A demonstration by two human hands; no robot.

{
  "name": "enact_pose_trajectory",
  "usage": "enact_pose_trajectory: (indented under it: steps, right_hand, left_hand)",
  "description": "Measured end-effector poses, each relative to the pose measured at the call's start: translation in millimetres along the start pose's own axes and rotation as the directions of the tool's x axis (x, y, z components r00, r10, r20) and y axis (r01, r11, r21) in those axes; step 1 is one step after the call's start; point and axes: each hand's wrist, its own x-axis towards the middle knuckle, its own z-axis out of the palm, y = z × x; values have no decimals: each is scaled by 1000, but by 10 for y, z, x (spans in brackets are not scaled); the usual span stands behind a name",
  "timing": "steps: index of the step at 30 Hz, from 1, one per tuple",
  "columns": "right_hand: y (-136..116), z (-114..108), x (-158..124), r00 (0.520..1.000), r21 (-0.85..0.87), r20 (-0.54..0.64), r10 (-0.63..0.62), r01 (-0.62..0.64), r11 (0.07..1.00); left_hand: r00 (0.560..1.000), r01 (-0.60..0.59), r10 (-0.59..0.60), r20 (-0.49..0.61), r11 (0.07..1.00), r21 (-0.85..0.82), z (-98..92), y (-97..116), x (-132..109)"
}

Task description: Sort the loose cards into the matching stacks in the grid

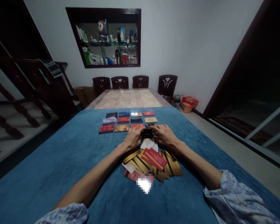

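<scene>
My left hand [134,137] and my right hand [165,134] are closed on the two sides of a small stack of black cards [147,133], held low over the cloth. Under and in front of them spreads a loose heap of cards: a whitish card [149,144], a red card with a gold stripe [155,158] and several gold cards [175,167]. Beyond my hands, sorted card stacks lie in rows, among them a red stack [106,128], a gold stack [122,128] and a white, uneven stack [109,120]. My left fingers partly cover an orange-red stack [137,126].
A blue cloth [84,161] covers the near part of the table; its bare stone top [130,98] shows at the far end. Several dark chairs [120,82] stand behind it. An orange bucket [186,107] sits on the floor at right, a wooden railing [21,105] at left.
</scene>
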Motion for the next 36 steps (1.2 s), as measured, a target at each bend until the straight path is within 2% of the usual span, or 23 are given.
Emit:
enact_pose_trajectory:
  steps: [7,14,19,27,33,36]
  right_hand:
    - [-20,14,14,1000,45,24,6,-7,999]
    - [18,32,27,997,-29,-78,-21,19,999]
    - [40,-33,25,990,-100,-133,-46,33,994]
    - [89,-176,20,994,-138,-109,-18,3,990]
    - [220,-303,91,998,-159,-54,33,-41,986]
    - [300,-383,159,998,-149,13,57,-55,987]
  left_hand:
    - [1000,16,-15,-27,1000,6,36,-2,-4]
    - [999,37,-37,-35,999,6,-29,65,8]
    - [998,34,-33,-51,999,7,-88,124,11]
    - [997,61,-55,-63,992,109,-133,182,101]
    - [996,85,-81,-31,985,147,-266,239,296]
    - [995,95,-92,-22,980,173,-323,262,407]
